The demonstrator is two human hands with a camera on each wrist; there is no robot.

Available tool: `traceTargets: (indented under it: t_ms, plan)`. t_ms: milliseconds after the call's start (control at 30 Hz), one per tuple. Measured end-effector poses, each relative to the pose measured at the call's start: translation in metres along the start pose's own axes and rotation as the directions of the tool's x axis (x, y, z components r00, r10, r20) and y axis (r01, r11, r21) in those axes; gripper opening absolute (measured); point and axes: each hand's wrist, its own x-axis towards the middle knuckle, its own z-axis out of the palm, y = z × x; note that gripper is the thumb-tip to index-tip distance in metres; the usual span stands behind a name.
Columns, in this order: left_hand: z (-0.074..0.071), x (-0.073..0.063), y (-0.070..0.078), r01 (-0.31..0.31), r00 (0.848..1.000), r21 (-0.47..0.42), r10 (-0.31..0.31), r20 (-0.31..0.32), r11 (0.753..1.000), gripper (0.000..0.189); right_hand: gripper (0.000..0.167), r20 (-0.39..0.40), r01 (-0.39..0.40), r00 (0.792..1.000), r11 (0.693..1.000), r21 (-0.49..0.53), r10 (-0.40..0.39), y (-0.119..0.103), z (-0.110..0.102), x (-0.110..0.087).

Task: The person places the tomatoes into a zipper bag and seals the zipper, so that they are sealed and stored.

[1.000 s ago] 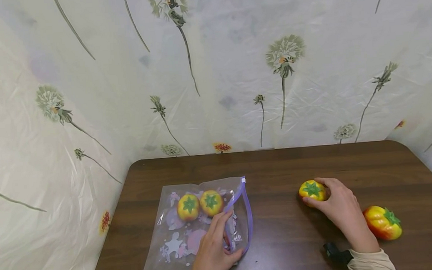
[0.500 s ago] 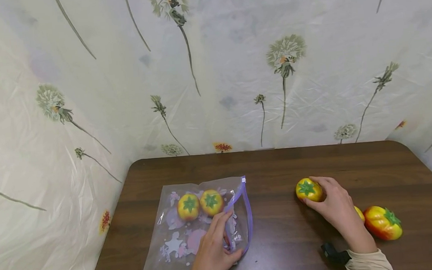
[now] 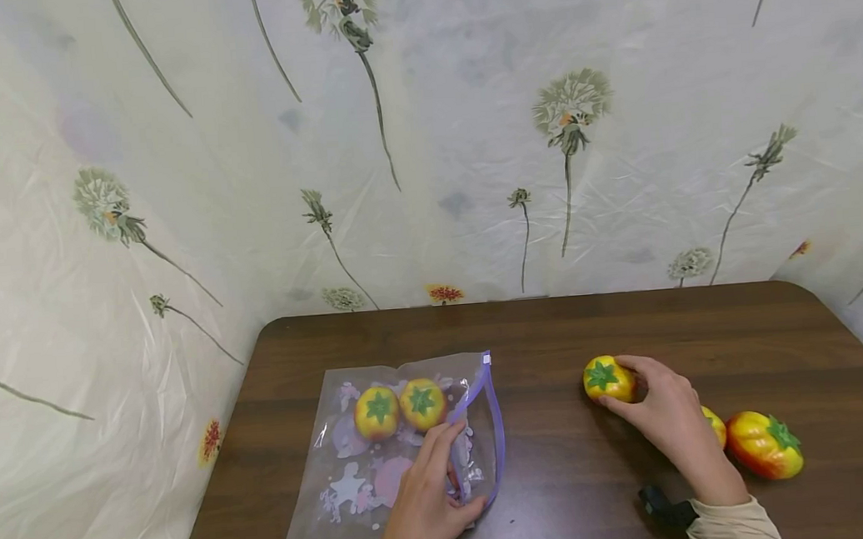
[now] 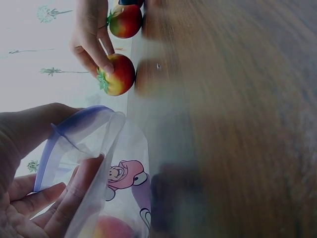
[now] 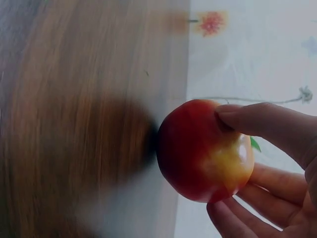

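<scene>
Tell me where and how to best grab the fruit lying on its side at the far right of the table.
The far-right fruit is probably best pinched from above, across its round body from near side to far side: it lies tipped with its green leaves facing right, and another fruit crowds its left.

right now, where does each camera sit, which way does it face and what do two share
Head: worn on the head, looking forward and down at the table, bag and patterned backdrop; left hand, right hand and right sleeve show.
Left wrist: on that wrist, looking low across the table past the bag; left hand close, right hand beyond.
Right wrist: on that wrist, looking at the held fruit; of the body, only the right hand.
Head and left wrist share both hands, bag and held fruit.
</scene>
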Motion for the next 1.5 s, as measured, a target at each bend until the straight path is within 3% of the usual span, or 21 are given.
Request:
traceTargets:
  t_ms: [133, 367, 800, 1200, 1500]
  plan:
    - [0.0, 0.0, 0.001, 0.001, 1.0, 0.006, -0.001, 0.0, 1.0, 0.092, 0.062, -0.006, 0.034, 0.999, 0.999, 0.001, -0.034, -0.004, 0.002, 0.0]
    - [-0.001, 0.0, 0.002, 0.005, 1.0, 0.001, -0.005, 0.009, 1.0, 0.092, 0.063, 0.063, 0.013, 0.998, 1.0, 0.029, -0.015, -0.01, 0.003, -0.001]
    - [-0.001, 0.0, 0.002, 0.017, 1.0, 0.01, -0.017, 0.013, 1.0, 0.093, 0.063, 0.152, 0.008, 0.987, 0.973, 0.232, -0.044, -0.018, 0.01, 0.0]
    - [-0.002, 0.001, 0.003, 0.035, 0.999, -0.004, -0.034, 0.036, 0.999, 0.092, 0.057, 0.151, 0.121, 0.971, 0.923, 0.364, -0.187, -0.038, 0.019, -0.005]
    - [-0.002, 0.001, 0.003, 0.04, 0.998, 0.003, -0.04, 0.046, 0.999, 0.091, 0.058, 0.109, 0.213, 0.954, 0.886, 0.412, -0.28, -0.056, 0.026, -0.007]
